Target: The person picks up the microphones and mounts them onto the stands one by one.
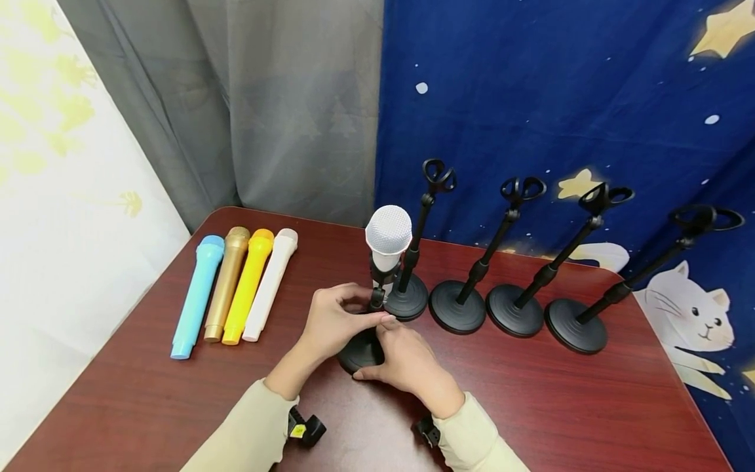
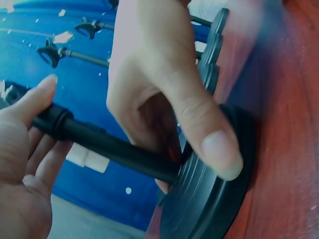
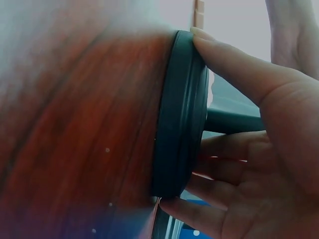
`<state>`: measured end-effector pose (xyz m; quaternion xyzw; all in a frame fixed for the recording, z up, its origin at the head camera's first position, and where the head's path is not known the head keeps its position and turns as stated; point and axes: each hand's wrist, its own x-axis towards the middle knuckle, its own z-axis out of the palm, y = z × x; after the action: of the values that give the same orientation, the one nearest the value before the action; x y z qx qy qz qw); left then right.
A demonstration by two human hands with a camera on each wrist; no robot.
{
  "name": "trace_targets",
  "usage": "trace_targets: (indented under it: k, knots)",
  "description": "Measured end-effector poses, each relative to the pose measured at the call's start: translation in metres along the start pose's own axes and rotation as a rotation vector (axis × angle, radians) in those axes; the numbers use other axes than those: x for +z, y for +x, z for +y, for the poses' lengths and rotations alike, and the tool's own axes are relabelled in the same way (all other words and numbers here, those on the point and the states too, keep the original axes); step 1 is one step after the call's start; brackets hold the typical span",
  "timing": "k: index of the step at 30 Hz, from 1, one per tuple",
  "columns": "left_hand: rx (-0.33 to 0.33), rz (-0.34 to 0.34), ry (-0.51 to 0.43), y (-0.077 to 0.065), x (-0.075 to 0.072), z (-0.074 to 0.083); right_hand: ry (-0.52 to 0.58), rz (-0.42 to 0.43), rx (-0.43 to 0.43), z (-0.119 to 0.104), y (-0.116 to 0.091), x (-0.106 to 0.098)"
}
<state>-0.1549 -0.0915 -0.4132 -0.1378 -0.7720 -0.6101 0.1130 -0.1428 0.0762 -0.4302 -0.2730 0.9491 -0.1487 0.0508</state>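
A white microphone (image 1: 389, 239) with a silvery-white head sits upright in the clip of a black microphone stand (image 1: 361, 354). My left hand (image 1: 339, 321) holds the stand's pole, its thumb and fingers around the collar (image 2: 59, 122) in the left wrist view. Lower down, my right hand (image 1: 409, 360) grips the round base (image 3: 182, 119), with the thumb on the near rim and the fingers reaching past the pole to the far side. In the right wrist view the base stands flat against the table, or very close to it.
Several black stands with unfilled clips, such as this stand (image 1: 457, 305), line the table's back right. Blue (image 1: 198, 295), gold (image 1: 227, 285), yellow (image 1: 249, 288) and white (image 1: 271, 285) toy microphones lie side by side at left. Grey and blue curtains (image 1: 531, 98) hang behind the table (image 1: 531, 406).
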Motion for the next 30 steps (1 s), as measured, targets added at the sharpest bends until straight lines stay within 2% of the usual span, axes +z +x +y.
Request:
trace_targets:
  k: [5, 8, 11, 14, 17, 20, 22, 24, 26, 30]
  knots:
    - [-0.090, -0.073, -0.037, 0.008, -0.008, 0.001, -0.005, 0.002, 0.008, 0.000, 0.004, -0.002]
    - [-0.060, -0.108, -0.024, 0.008, -0.011, 0.002, -0.008, 0.000, 0.002, 0.000, 0.005, -0.003]
    - [-0.002, -0.188, 0.041, 0.006, -0.015, 0.003, -0.007, -0.001, -0.027, 0.002, 0.003, -0.003]
    - [0.030, -0.307, 0.191, 0.002, -0.023, 0.002, 0.005, -0.007, -0.073, 0.006, 0.002, -0.005]
    - [0.028, -0.426, 0.441, -0.006, -0.030, -0.002, -0.003, -0.013, -0.102, 0.008, -0.001, -0.008]
    - [0.020, -0.532, 0.672, -0.018, -0.030, -0.008, 0.011, -0.041, -0.098, 0.005, -0.004, -0.013]
    - [0.000, -0.572, 0.749, -0.025, -0.027, -0.011, 0.035, -0.071, -0.080, 0.002, -0.007, -0.016]
    - [-0.009, -0.583, 0.779, -0.030, -0.022, -0.014, 0.055, -0.098, -0.061, 0.000, -0.008, -0.017]
    - [-0.003, -0.566, 0.807, -0.034, -0.018, -0.015, 0.045, -0.106, -0.046, -0.002, -0.010, -0.018]
    - [0.039, -0.523, 0.884, -0.040, -0.016, -0.013, -0.035, -0.046, -0.061, -0.006, -0.011, -0.013]
